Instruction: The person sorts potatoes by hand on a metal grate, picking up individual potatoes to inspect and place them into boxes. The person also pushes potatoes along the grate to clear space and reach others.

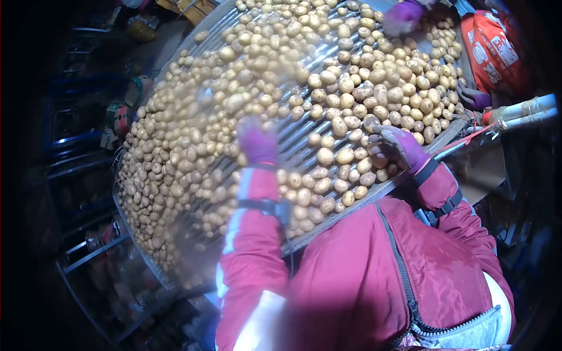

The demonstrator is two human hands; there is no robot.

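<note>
Across the roller table (300, 136), small, round, pale-yellow potatoes (325, 156) lie crowded.

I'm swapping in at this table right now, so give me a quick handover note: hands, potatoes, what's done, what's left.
Left hand: gloved, blurred, above the potatoes mid-table; grip unclear.
Right hand: gloved, fingers curled on potatoes at the near edge of the roller table; hold unclear.
Another person's hand is at the far end.
Done: cannot be told from this view.
Left: potatoes cover most of the rollers.
</note>
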